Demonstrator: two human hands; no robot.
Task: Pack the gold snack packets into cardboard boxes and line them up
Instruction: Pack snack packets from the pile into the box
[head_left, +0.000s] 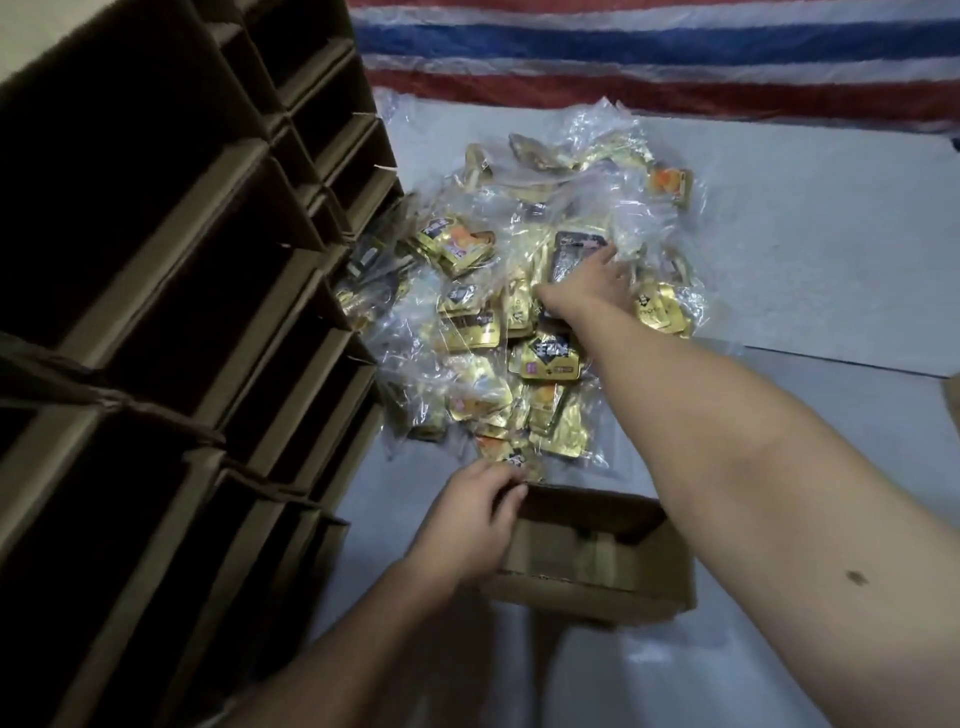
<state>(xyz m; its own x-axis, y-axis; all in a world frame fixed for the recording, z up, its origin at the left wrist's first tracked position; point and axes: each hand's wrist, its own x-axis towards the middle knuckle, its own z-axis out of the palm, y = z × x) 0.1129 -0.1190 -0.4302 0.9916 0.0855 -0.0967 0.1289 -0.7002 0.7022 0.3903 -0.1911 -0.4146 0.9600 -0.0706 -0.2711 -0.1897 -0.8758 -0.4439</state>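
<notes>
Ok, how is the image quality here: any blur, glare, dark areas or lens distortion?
Head view: the stacked boxes on the left are deep in shadow; the clear wrap over the packet pile throws white glare; the right hand and nearby packets are slightly motion-blurred; wide-angle bending tilts the box stack; the left hand on the open box is sharper.

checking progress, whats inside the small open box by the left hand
No gold packets show inside the open box, only its bare cardboard walls. The right forearm covers its right end, and its floor is hidden.
</notes>
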